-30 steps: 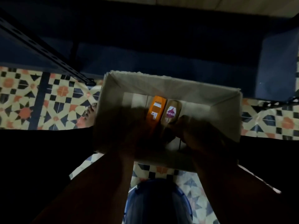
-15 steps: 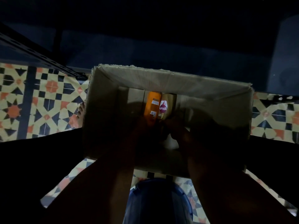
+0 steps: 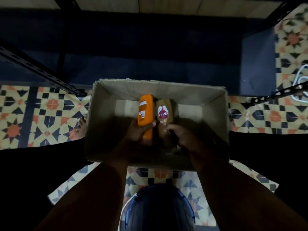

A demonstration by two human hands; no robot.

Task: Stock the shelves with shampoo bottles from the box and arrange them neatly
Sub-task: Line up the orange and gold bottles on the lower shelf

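An open cardboard box point(image 3: 215, 112) stands on the patterned floor below me. Inside it, my left hand point(image 3: 138, 130) grips an orange shampoo bottle point(image 3: 145, 110), back label and barcode facing up. Beside it my right hand point(image 3: 180, 135) grips a brown Sunsilk shampoo bottle point(image 3: 164, 114) by its lower part. The two bottles are side by side, their bottoms pointing away from me. Their cap ends are hidden under my hands in shadow.
A dark metal shelf unit point(image 3: 150, 47) stands right behind the box, with slotted uprights at left point(image 3: 38, 70) and right point(image 3: 283, 91). A light wooden shelf board point(image 3: 166, 4) runs along the top. A foot point(image 3: 81, 125) rests left of the box. A round blue object point(image 3: 160, 207) sits near me.
Both bottles have come up from the box floor in my hands and show more fully. The view has tilted, so the shelf board above appears again.
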